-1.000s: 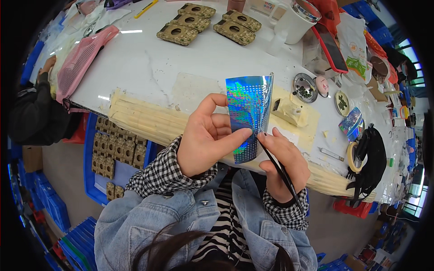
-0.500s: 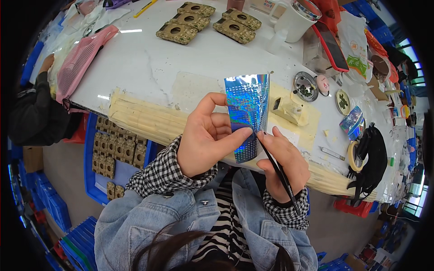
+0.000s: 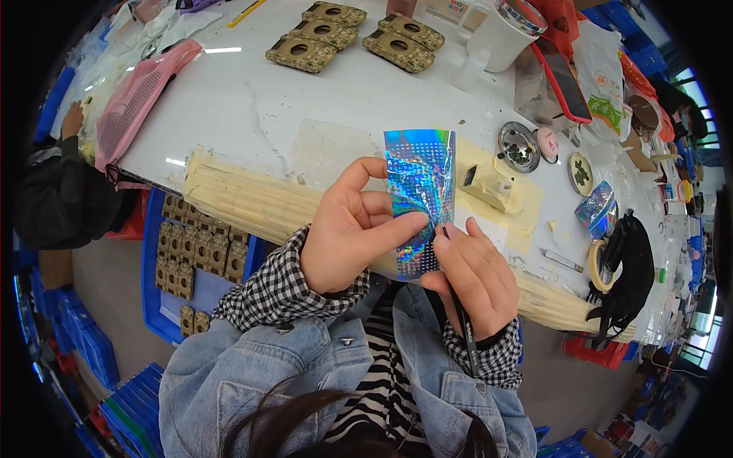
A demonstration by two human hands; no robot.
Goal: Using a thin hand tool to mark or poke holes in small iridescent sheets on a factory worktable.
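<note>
My left hand [image 3: 347,237] pinches a shiny blue holographic sticker sheet [image 3: 420,164] between thumb and fingers, holding it upright above the table's near edge. Rows of small marks cover the sheet. Slim black tweezers [image 3: 464,324] are gripped in my right hand [image 3: 481,278], their tip end close to the sheet beside my left thumb. Whether the tip touches the sheet or holds a sticker is too small to tell. Just beyond my right hand, a block wrapped in cream tape [image 3: 496,189] sits on the table.
Several camouflage-painted model hulls [image 3: 301,53] lie at the far side; more fill a blue tray [image 3: 156,313] at lower left. A pink mesh basket [image 3: 137,103], white mug [image 3: 496,42], red-cased phone [image 3: 561,80], round tin [image 3: 519,145] and black pouch [image 3: 630,259] stand around. Another person's hand [image 3: 72,120] is far left.
The sheet has turned flatter toward me and moved slightly down and right. My right hand has rolled, and the tweezers' rear end has swung left, so they stand steeper.
</note>
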